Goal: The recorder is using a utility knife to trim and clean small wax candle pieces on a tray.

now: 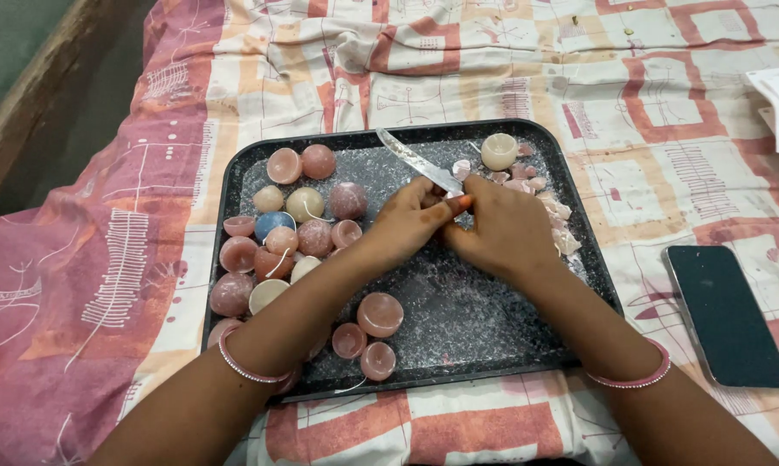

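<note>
Nearest the camera, two forearms with thin pink bangles are reaching over the near rim of a dark speckled rectangular metal tray [234, 173] that is lying on a pink, orange and white patterned cloth [87, 285]. Just inside that rim, small pink dome-shaped wax candles [380, 314] are sitting, and more pink, cream and one blue are crowding the tray's left side. At the tray's middle the left hand [407, 220] and the right hand [500, 229] are meeting, fingers curled narrow; together they are gripping an orange-handled knife [422, 164], its silver blade pointing far and left. Whatever else is pinched between them is hidden. Far right on the tray, pale wax shavings [545, 203] are lying beside a cream candle cup [499, 151]. A black phone [726, 315] is resting on the cloth, right.
</note>
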